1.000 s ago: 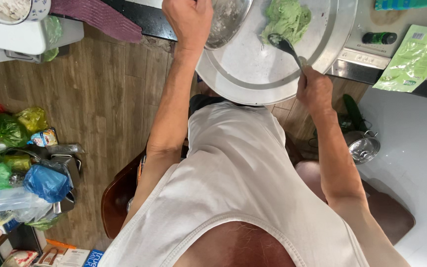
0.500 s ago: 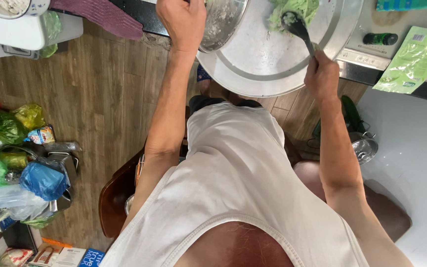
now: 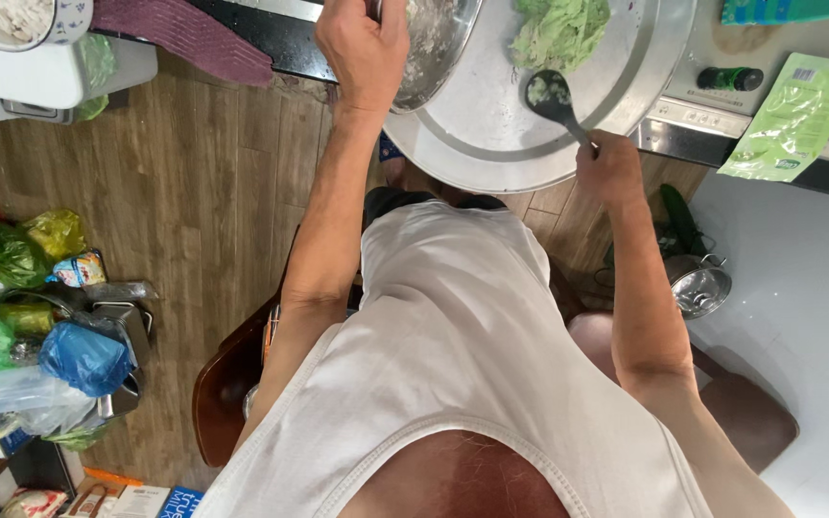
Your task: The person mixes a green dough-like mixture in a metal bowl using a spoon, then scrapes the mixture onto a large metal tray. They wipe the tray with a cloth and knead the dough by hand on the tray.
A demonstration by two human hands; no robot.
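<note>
My left hand (image 3: 362, 53) grips the rim of a steel bowl (image 3: 438, 43) that holds pale mixture and rests tilted on a large round metal tray (image 3: 645, 86). My right hand (image 3: 609, 171) holds the handle of a dark spoon (image 3: 554, 99), whose bowl carries a bit of pale green mixture and hovers over the tray. A heap of green shredded leaves (image 3: 560, 29) lies at the far side of the tray, just beyond the spoon.
A green packet (image 3: 798, 115) and a small dark bottle (image 3: 733, 77) lie on the counter at right. A purple cloth (image 3: 184, 36) and a white bowl (image 3: 16, 19) sit at upper left. Bags of vegetables (image 3: 21, 317) crowd the floor left; a steel pot (image 3: 700, 286) stands lower right.
The spoon has come back from the green heap toward the tray's near edge with some mixture on it. My left hand stays on the steel bowl.
</note>
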